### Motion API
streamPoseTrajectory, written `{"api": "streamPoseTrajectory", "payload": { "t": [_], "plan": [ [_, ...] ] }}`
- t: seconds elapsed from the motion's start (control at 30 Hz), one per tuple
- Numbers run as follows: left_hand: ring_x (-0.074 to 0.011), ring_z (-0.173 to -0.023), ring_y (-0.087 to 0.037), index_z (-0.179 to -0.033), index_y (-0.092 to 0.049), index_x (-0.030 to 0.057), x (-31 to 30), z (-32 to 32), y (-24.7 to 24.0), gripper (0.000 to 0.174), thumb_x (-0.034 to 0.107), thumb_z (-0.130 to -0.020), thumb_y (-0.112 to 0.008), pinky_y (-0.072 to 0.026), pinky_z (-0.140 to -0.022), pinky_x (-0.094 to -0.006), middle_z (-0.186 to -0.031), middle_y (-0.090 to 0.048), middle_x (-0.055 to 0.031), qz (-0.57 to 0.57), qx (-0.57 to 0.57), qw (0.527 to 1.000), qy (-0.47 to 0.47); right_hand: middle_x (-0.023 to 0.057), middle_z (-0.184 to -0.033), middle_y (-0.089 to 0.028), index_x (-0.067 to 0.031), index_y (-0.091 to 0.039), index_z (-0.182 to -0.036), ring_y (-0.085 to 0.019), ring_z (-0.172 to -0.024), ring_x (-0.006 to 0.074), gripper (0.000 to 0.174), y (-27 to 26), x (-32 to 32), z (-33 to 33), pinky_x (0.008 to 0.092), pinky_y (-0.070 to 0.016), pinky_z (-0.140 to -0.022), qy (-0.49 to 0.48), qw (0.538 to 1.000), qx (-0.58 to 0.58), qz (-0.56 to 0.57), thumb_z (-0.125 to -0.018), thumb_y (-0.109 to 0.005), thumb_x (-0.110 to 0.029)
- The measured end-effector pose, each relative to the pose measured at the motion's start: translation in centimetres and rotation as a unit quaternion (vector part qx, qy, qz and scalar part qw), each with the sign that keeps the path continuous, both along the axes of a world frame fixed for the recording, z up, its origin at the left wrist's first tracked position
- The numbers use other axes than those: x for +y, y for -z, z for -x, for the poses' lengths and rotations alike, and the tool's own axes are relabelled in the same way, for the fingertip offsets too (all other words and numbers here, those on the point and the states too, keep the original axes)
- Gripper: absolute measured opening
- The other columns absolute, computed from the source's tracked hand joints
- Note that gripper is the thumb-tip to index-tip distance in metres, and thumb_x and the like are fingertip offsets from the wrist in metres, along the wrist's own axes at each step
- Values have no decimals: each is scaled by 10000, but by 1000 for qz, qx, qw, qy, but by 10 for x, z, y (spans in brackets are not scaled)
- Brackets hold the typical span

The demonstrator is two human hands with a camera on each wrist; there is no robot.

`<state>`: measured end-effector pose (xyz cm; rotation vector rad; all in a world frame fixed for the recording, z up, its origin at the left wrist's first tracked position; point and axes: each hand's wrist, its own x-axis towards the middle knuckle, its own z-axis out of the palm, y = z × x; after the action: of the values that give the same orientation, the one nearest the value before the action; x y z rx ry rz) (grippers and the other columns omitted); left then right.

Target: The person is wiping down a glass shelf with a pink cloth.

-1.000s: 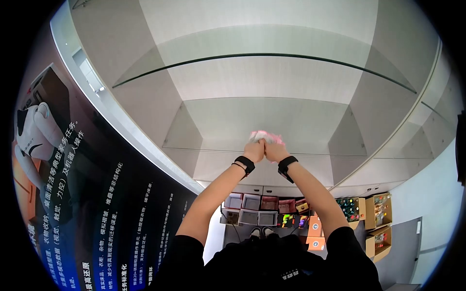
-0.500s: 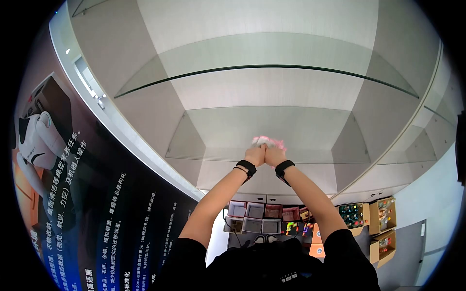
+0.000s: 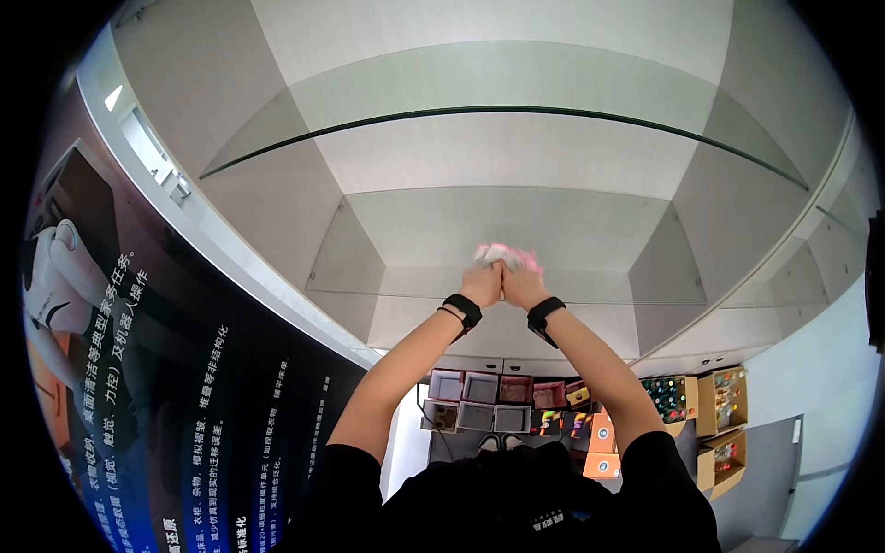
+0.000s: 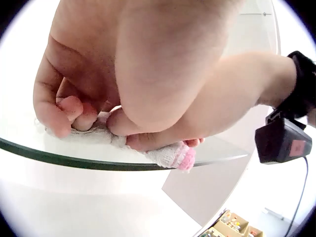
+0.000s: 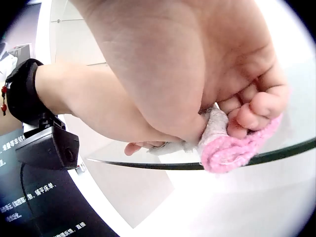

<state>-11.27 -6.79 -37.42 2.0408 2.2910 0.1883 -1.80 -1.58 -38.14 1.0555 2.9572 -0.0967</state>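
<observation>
A pale grey, fuzzy cloth with pink edges lies bunched under both hands, on the lower glass shelf near its front edge. My left hand has its fingers curled onto the cloth; the left wrist view shows a rolled pink end sticking out past the fingers. Right beside it, my right hand grips the other part, where a folded pink edge hangs at the green glass rim. The two hands meet at the thumbs, and much of the cloth is hidden beneath them.
Above the hands spans another glass shelf. Cabinet side walls rise left and right. On the floor stand storage bins, orange boxes and cartons of bottles. A dark printed banner borders the left.
Both hands stay together on the cloth and have shifted slightly deeper over the shelf. The head view has tilted a little down and back up.
</observation>
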Motion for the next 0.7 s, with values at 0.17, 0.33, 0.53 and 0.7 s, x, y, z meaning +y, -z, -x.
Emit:
{"api": "streamPoseTrajectory", "payload": {
  "t": [0.17, 0.33, 0.53, 0.7],
  "plan": [
    [-260, -719, -530, -1000, -316, 75, 11, 3, -1, 304, 176, -715, -350, -416, -585, -362, -788, -543, -109, 72, -9, 997, -31, 42, -720, -566, -91, -255, -1149, -550, -616, 198, 495, -3, 5, 11, 350, -404, -543, 8, 999, -36, 26, -686, -393, -194],
    [-256, -717, -531, -985, -318, 79, 15, 5, 1, 295, 197, -716, -347, -416, -580, -358, -778, -545, -109, 56, -19, 997, -48, 42, -716, -569, -65, -254, -1148, -550, -596, 200, 479, 0, 8, 15, 355, -404, -527, 7, 999, -32, -13, -699, -368, -187],
    [-260, -714, -529, -966, -337, 75, 11, 3, 12, 289, 192, -705, -374, -416, -580, -357, -791, -539, -117, 8, -23, 999, -48, 31, -675, -568, -86, -248, -1155, -549, -564, 186, 481, 3, 0, 11, 350, -406, -522, 13, 997, -39, -71, -700, -367, -187],
    [-248, -719, -531, -923, -347, 43, 0, -2, 5, 270, 129, -677, -420, -416, -602, -331, -792, -535, -124, -2, -24, 999, -27, 27, -673, -568, -101, -247, -1156, -549, -566, 180, 486, 3, -7, 7, 352, -405, -531, 18, 997, -14, -74, -696, -377, -187]
  ]
}}
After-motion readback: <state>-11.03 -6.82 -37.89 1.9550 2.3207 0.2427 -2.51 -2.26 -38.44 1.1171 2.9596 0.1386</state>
